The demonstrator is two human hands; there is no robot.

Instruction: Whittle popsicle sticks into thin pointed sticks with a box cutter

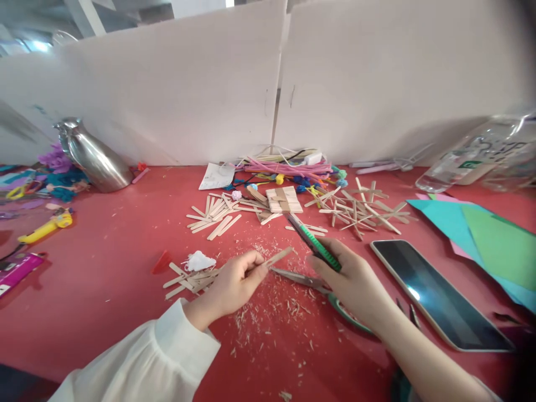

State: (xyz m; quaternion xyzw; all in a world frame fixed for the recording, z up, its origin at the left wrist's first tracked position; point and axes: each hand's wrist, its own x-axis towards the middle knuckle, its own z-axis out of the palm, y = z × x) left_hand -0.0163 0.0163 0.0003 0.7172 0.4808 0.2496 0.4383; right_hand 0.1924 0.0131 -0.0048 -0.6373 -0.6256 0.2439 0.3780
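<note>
My left hand (234, 282) pinches a thin wooden craft stick (280, 255) that points right and up. My right hand (355, 279) is closed round a green-handled utility knife (316, 243), its blade end aimed up-left, close to the stick's tip. Between the two hands a pair of green-handled scissors (310, 282) lies flat on the red table (104, 290). Wood shavings (276, 307) are scattered under and in front of the hands.
Loose craft sticks (215, 215), a glued stick panel (285, 200), crossed stick pieces (364, 212) and pipe cleaners (288, 167) lie behind. A phone (439, 293) and coloured paper (481, 234) sit right; a steel jug (94, 156) and yellow cutter (46, 226) left. White partition boards stand behind.
</note>
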